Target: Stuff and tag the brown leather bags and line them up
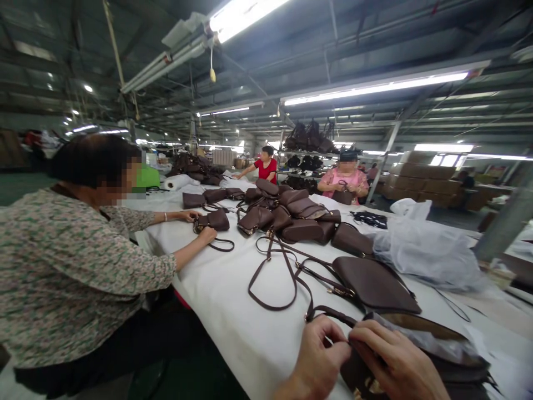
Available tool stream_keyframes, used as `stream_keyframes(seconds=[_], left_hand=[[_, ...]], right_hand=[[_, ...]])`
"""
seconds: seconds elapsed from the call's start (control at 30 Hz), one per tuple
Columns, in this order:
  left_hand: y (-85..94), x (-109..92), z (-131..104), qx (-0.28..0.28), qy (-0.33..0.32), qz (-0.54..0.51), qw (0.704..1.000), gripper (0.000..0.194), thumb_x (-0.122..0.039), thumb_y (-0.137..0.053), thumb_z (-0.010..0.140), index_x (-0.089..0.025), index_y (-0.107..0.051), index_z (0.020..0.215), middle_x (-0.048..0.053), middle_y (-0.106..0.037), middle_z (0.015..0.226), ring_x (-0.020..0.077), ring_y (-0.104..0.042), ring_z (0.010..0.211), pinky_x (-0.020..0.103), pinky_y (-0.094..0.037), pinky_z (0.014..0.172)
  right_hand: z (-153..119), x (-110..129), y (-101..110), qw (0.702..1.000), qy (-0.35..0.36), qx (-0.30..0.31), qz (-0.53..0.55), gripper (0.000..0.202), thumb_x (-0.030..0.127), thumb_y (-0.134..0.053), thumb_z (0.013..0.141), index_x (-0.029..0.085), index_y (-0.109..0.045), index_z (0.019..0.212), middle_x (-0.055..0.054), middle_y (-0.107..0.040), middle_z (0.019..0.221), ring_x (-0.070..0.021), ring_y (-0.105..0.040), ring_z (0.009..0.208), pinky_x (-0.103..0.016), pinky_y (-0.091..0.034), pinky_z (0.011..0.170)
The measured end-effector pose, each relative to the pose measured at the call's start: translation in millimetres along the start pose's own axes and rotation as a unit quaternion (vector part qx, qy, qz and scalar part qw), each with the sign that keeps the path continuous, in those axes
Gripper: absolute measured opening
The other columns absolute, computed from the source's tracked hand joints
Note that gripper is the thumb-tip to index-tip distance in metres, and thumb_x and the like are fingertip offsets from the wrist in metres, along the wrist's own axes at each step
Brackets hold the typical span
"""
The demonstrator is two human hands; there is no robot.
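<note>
A dark brown handbag lies at the table's near right edge. Its top is open, showing a tan lining and clear plastic inside. My right hand is closed on the bag's left edge, fingers bent over it. Close beside it, my left hand makes a pinch, thumb and forefinger meeting at that same edge; what is between them is too small to make out. The bag's strap runs behind my left hand. Just beyond lies another brown handbag with a long looped strap.
Brown handbags are piled mid-table, with a crumpled plastic bag to their right. At left, a person in a floral shirt handles a small brown bag. Two people stand at the far side. Black straps lie near them.
</note>
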State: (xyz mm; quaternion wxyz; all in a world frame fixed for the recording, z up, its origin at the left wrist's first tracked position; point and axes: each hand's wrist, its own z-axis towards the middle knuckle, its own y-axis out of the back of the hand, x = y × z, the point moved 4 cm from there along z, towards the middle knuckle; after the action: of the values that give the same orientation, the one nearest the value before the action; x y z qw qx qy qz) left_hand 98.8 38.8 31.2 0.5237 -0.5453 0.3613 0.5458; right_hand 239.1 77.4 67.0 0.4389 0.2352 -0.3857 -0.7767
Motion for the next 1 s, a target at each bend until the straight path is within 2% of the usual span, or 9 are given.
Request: stream_keyframes(seconds=[0.07, 0.17, 0.4, 0.6, 0.7, 0.77, 0.87, 1.0], left_hand=[[-0.3, 0.8, 0.2, -0.006, 0.006, -0.001, 1.0, 0.008, -0.01, -0.057, 0.058, -0.017, -0.053, 0.058, -0.003, -0.048, 0.062, 0.0121, -0.042, 0.062, 0.026, -0.032, 0.059], [-0.6, -2.0, 0.0, -0.01, -0.001, 0.003, 1.0, 0.009, -0.011, -0.057, 0.058, -0.018, -0.052, 0.056, -0.002, -0.048, 0.061, 0.013, -0.042, 0.063, 0.027, -0.032, 0.06], [-0.3, -3.2, 1.4, -0.001, -0.003, 0.0, 1.0, 0.008, -0.013, -0.058, 0.058, -0.018, -0.052, 0.056, -0.002, -0.048, 0.061, 0.0125, -0.042, 0.062, 0.026, -0.032, 0.059], [0.4, -5.3, 1.1, 0.055, 0.018, -0.061, 0.996, 0.008, -0.02, -0.061, 0.062, -0.017, -0.054, 0.06, -0.004, -0.046, 0.058, 0.0102, -0.037, 0.057, 0.025, -0.031, 0.056], [1.9, -5.8, 3.2, 0.105, 0.012, -0.092, 0.99, 0.005, -0.019, -0.062, 0.065, -0.015, -0.061, 0.068, 0.0, -0.054, 0.069, 0.0113, -0.044, 0.063, 0.024, -0.035, 0.058], [2.8, -1.0, 5.5, 0.121, 0.011, -0.11, 0.986, 0.011, -0.015, -0.061, 0.064, -0.015, -0.064, 0.075, 0.001, -0.058, 0.074, 0.0129, -0.049, 0.069, 0.023, -0.038, 0.061], [4.5, 8.2, 8.7, 0.082, -0.014, -0.102, 0.991, 0.015, -0.015, -0.064, 0.068, -0.017, -0.063, 0.082, 0.001, -0.061, 0.077, 0.014, -0.054, 0.071, 0.024, -0.042, 0.064], [1.2, 6.9, 8.6, 0.04, -0.118, -0.023, 0.992, 0.009, -0.019, -0.067, 0.076, -0.018, -0.067, 0.084, 0.003, -0.063, 0.083, 0.0157, -0.057, 0.076, 0.025, -0.045, 0.069]], right_hand=[[-0.8, -0.3, -1.2, 1.0, -0.002, 0.018, 0.016, 0.012, 0.034, -0.056, 0.089, 0.029, -0.067, 0.092, -0.001, -0.071, 0.088, -0.015, -0.065, 0.069, -0.024, -0.05, 0.062], [-4.2, -1.5, -1.5, 0.999, -0.007, 0.013, 0.032, 0.013, 0.034, -0.06, 0.087, 0.03, -0.067, 0.097, -0.002, -0.072, 0.092, -0.0175, -0.066, 0.073, -0.028, -0.05, 0.065], [-4.5, 5.3, 2.7, 0.997, -0.027, -0.01, 0.065, 0.013, 0.031, -0.054, 0.091, 0.027, -0.067, 0.093, -0.002, -0.071, 0.088, -0.0158, -0.063, 0.071, -0.028, -0.045, 0.066], [4.6, 17.4, 12.6, 0.994, -0.079, 0.03, 0.063, 0.019, 0.019, -0.049, 0.091, 0.02, -0.067, 0.087, -0.004, -0.069, 0.084, -0.0163, -0.062, 0.076, -0.031, -0.038, 0.072], [8.7, 17.7, 15.0, 0.992, -0.104, 0.028, 0.069, 0.019, 0.017, -0.049, 0.089, 0.019, -0.067, 0.085, -0.003, -0.069, 0.081, -0.016, -0.061, 0.076, -0.031, -0.036, 0.072], [10.7, 17.0, 15.1, 0.991, -0.115, 0.025, 0.07, 0.018, 0.017, -0.05, 0.089, 0.019, -0.067, 0.083, -0.003, -0.069, 0.079, -0.0156, -0.061, 0.074, -0.031, -0.035, 0.071], [12.6, 17.2, 15.0, 0.99, -0.122, 0.023, 0.066, 0.017, 0.017, -0.051, 0.089, 0.02, -0.068, 0.084, -0.002, -0.069, 0.077, -0.0156, -0.061, 0.073, -0.031, -0.034, 0.069], [13.2, 16.7, 13.8, 0.99, -0.127, 0.037, 0.054, 0.016, 0.018, -0.053, 0.088, 0.02, -0.067, 0.082, -0.002, -0.069, 0.076, -0.0158, -0.061, 0.073, -0.031, -0.033, 0.069]])
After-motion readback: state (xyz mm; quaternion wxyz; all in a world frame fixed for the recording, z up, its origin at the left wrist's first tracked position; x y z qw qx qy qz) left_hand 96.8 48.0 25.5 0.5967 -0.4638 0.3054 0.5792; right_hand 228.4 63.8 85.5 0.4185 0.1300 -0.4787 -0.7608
